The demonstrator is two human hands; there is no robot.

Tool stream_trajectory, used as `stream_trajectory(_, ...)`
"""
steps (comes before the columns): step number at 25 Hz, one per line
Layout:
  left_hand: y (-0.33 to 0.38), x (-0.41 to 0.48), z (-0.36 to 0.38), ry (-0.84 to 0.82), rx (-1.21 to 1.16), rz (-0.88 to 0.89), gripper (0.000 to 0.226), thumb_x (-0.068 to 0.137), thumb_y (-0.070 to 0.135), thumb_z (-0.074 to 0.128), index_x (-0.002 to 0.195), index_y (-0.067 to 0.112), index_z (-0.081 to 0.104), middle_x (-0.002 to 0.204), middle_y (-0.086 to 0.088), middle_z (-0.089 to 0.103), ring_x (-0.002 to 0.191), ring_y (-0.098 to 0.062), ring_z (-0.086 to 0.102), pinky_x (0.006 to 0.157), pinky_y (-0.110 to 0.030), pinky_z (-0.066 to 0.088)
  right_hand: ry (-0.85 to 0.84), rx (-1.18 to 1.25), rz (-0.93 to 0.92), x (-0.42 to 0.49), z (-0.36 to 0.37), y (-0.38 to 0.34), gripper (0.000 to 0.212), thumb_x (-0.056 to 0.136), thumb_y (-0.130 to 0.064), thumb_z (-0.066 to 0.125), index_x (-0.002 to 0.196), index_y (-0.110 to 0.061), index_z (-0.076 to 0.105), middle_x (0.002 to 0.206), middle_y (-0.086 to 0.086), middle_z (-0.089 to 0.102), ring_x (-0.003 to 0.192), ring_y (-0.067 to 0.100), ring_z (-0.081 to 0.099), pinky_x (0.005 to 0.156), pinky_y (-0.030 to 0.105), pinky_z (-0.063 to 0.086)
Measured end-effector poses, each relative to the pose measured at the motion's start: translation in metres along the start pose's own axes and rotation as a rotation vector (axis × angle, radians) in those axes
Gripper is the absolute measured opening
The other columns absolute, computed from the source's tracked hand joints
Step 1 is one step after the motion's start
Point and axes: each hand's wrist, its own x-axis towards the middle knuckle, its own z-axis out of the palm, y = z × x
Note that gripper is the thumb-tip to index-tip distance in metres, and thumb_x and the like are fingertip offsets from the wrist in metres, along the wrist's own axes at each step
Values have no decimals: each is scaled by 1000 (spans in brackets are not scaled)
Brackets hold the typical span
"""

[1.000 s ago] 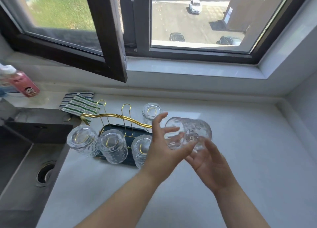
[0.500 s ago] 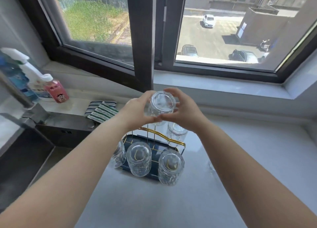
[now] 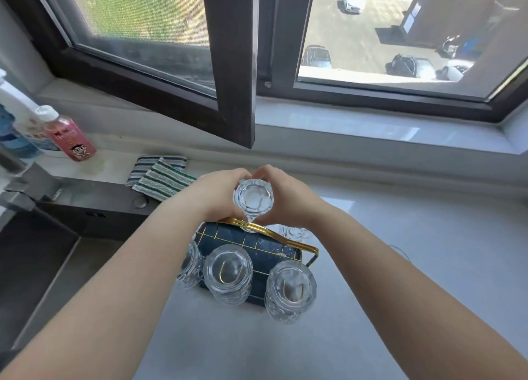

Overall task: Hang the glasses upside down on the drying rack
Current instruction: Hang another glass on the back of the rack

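Two bare hands cup one glass (image 3: pixel 253 199) between them above a drying rack (image 3: pixel 258 244) on a pale counter (image 3: pixel 414 265). The left hand (image 3: pixel 218 192) wraps the glass from nine o'clock, the right hand (image 3: pixel 285 192) from three o'clock, fingers curled closed around its sides and fingertips meeting behind it. The glass is held base up, its mouth pointing down toward the rack's gold handle (image 3: pixel 274 232), which it appears to touch or nearly touch; the contact cannot be told for certain.

Below the hands, at six o'clock, three more glasses sit upside down on the rack's near side: one at the left (image 3: pixel 190 266), partly hidden by the left forearm, one in the middle (image 3: pixel 228 276) and one at the right (image 3: pixel 290 289), with gold wire loops visible through the middle and right bases. A fifth glass (image 3: pixel 294 234) shows at four o'clock from the held one, behind the handle and beneath the right wrist. The rack has a dark blue tray under gold wire.

At ten o'clock lies a striped cloth (image 3: pixel 160 176). Farther out at nine o'clock are a dark sink (image 3: pixel 57 236) and a pink bottle (image 3: pixel 68 136). At twelve o'clock, a dark-framed window (image 3: pixel 234 65) looks down on parked cars.
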Motion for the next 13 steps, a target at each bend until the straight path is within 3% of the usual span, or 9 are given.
stream_trajectory(5,-1,5,1,-89,25,-17,74,66,24,78,129,24,39,127,-1,55,113,-22,50,85,-29,35,-34,-125,-40,7,7,5,78,56,-33,85,118,-18,40,121,6,57,98,23,54,77,28,35)
stream_trajectory(8,2,6,0,-109,30,-25,74,69,25,76,131,22,37,133,-3,51,121,-25,44,99,-36,32,-58,-119,-28,8,10,5,80,57,-30,85,121,-17,38,124,8,54,96,27,57,71,35,47)
stream_trajectory(10,3,5,-1,-111,55,-35,73,71,26,75,132,21,36,137,-4,48,125,-26,41,110,-45,22,-77,-107,-17,8,9,4,82,58,-28,85,123,-17,37,128,8,51,99,27,57,78,42,52)
stream_trajectory(13,12,-2,-4,-85,103,-62,72,73,27,73,134,20,34,137,-3,48,127,-25,39,113,-47,12,-91,-65,-11,5,3,2,87,60,-27,85,130,-17,34,136,7,47,112,27,53,91,42,48)
